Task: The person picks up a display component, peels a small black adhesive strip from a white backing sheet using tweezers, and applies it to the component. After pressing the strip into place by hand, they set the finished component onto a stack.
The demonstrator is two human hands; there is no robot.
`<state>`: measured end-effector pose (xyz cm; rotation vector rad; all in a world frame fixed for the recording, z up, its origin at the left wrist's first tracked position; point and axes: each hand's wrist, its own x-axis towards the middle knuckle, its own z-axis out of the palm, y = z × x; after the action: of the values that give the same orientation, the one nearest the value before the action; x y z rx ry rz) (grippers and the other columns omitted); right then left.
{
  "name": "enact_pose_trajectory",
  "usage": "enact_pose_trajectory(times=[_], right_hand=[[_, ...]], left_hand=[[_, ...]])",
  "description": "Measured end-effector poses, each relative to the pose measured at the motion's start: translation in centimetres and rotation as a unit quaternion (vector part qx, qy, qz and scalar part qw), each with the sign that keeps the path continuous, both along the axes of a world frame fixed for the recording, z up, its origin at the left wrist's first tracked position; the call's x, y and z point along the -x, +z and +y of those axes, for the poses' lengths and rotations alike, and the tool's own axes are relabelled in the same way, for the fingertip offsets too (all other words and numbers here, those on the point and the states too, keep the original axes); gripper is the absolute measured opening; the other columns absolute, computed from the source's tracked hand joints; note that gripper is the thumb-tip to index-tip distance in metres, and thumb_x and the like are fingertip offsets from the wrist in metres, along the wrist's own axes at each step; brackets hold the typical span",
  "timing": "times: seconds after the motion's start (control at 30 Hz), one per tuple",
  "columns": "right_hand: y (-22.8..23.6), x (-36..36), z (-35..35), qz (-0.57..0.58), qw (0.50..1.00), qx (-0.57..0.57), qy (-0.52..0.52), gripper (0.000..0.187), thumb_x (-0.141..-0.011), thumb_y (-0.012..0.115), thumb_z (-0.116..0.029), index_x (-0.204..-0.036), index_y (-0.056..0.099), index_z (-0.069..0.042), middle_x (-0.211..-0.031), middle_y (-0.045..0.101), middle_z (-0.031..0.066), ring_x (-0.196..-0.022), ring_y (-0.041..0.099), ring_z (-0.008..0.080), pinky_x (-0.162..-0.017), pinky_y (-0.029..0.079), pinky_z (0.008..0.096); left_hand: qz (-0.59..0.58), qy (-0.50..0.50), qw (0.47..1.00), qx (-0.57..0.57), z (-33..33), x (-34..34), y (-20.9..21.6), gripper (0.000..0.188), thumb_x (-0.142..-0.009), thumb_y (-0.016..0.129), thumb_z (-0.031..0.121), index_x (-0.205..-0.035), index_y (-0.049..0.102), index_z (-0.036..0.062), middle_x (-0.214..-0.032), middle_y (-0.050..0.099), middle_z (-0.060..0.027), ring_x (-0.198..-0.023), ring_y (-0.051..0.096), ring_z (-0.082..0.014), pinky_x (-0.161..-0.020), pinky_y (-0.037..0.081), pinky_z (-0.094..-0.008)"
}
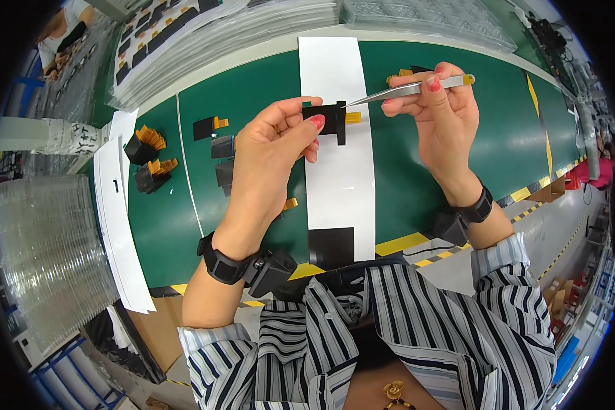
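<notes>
Between its thumb and fingers my left hand (270,140) grips a small black display panel (329,119) with an orange flex cable (352,117) on its right side. A black strip (341,133) lies crosswise at the panel's right end. Closed around silver tweezers (406,91) is my right hand (447,113); the tips meet the top of the strip, though I cannot tell whether they pinch it. Both hands are over a long white paper sheet (338,181) on the green mat. A black square sheet (331,247) lies at the paper's near end.
Left of my hands lie a single panel (203,129) and stacked panels (143,147) with orange cables. Another cabled piece (404,74) sits behind my right hand. Clear plastic trays (55,246) stand at the left, and more trays (253,41) line the back. White sheets (119,212) overlap the mat's left edge.
</notes>
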<state>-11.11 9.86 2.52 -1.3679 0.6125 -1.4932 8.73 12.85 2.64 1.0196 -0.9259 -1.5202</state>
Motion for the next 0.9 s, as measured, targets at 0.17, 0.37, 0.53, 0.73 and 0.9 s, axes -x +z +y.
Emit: enact_pose_trajectory(times=[0.17, 0.37, 0.53, 0.73, 0.9], right_hand=[[0.0, 0.1, -0.1, -0.001, 1.000, -0.002, -0.004, 0.014, -0.091, 0.040, -0.015, -0.097, 0.038, -0.003, -0.094, 0.056, 0.0244, -0.070, 0.062, 0.0265, -0.066, 0.052, 0.0337], [-0.1, 0.1, -0.1, 0.001, 1.000, -0.003, -0.007, 0.013, -0.091, 0.040, -0.015, -0.097, 0.038, -0.003, -0.093, 0.056, 0.0244, -0.070, 0.062, 0.0266, -0.065, 0.052, 0.0336], [0.1, 0.0, 0.1, 0.014, 1.000, 0.000, -0.018, 0.015, -0.091, 0.040, -0.014, -0.101, 0.038, -0.003, -0.093, 0.056, 0.0228, -0.072, 0.061, 0.0254, -0.067, 0.051, 0.0333], [0.2, -0.3, -0.3, -0.058, 0.952, 0.247, -0.173, 0.017, -0.089, 0.041, -0.007, -0.105, 0.041, -0.002, -0.084, 0.055, 0.0131, -0.063, 0.052, 0.0176, -0.064, 0.047, 0.0262], [0.7, -2.1, 3.0, 0.262, 0.917, 0.256, -0.161, 0.014, -0.085, 0.047, 0.000, -0.098, 0.051, 0.001, -0.080, 0.052, 0.0069, -0.057, 0.044, 0.0097, -0.053, 0.038, 0.0189]], left_hand=[[0.005, -0.005, 1.000, 0.000, 0.1, 0.1, 0.0, 0.021, -0.078, 0.056, 0.001, -0.098, 0.057, -0.0028, -0.066, 0.051, 0.0002, -0.057, 0.048, -0.0064, -0.053, 0.039, -0.0199], [0.006, -0.011, 1.000, 0.004, 0.1, 0.0, 0.0, 0.020, -0.078, 0.056, 0.001, -0.098, 0.057, -0.0028, -0.066, 0.050, 0.0006, -0.057, 0.047, -0.0063, -0.053, 0.039, -0.0197], [-0.001, -0.025, 1.000, -0.004, 0.1, -0.1, 0.2, 0.021, -0.078, 0.056, 0.001, -0.099, 0.057, -0.0027, -0.066, 0.050, 0.0008, -0.057, 0.048, -0.0065, -0.053, 0.039, -0.0196], [0.066, -0.039, 0.995, -0.058, 0.4, 0.0, 0.3, 0.017, -0.078, 0.057, 0.002, -0.095, 0.055, -0.0008, -0.070, 0.054, -0.0010, -0.065, 0.055, -0.0099, -0.061, 0.047, -0.0217], [0.147, 0.014, 0.988, -0.051, 0.4, 0.7, 0.1, 0.009, -0.079, 0.056, 0.001, -0.087, 0.051, 0.0019, -0.075, 0.057, -0.0043, -0.073, 0.059, -0.0138, -0.073, 0.051, -0.0270]])
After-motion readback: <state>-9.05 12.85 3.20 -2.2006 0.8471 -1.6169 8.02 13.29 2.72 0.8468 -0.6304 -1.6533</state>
